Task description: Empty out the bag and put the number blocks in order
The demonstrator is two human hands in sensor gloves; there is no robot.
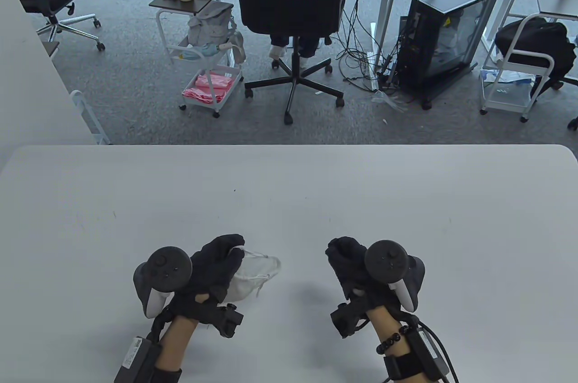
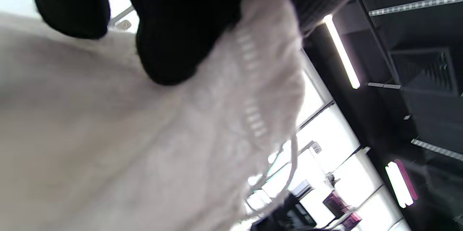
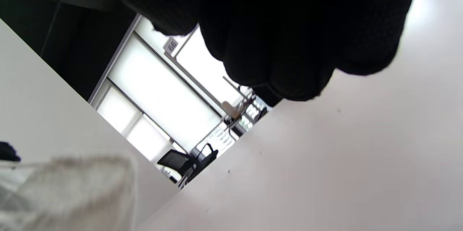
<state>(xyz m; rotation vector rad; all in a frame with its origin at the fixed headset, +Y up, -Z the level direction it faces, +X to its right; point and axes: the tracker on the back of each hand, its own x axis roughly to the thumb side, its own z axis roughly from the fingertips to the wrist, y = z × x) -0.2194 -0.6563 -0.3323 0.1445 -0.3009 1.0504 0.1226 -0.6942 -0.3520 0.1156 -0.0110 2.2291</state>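
Observation:
A small white drawstring cloth bag (image 1: 253,277) lies on the white table (image 1: 289,193) near the front left. My left hand (image 1: 216,265) grips the bag from above, fingers wrapped over its upper left part. In the left wrist view the bag (image 2: 126,140) fills the frame under my gloved fingers (image 2: 173,35). My right hand (image 1: 345,259) hovers to the right of the bag, fingers curled in, holding nothing I can see. The right wrist view shows its curled fingers (image 3: 282,43) and the bag (image 3: 68,191) at the lower left. No number blocks are visible.
Beyond the table's far edge are a black office chair (image 1: 289,3), a white rolling cart (image 1: 203,53) and a computer tower (image 1: 447,35) on the carpet.

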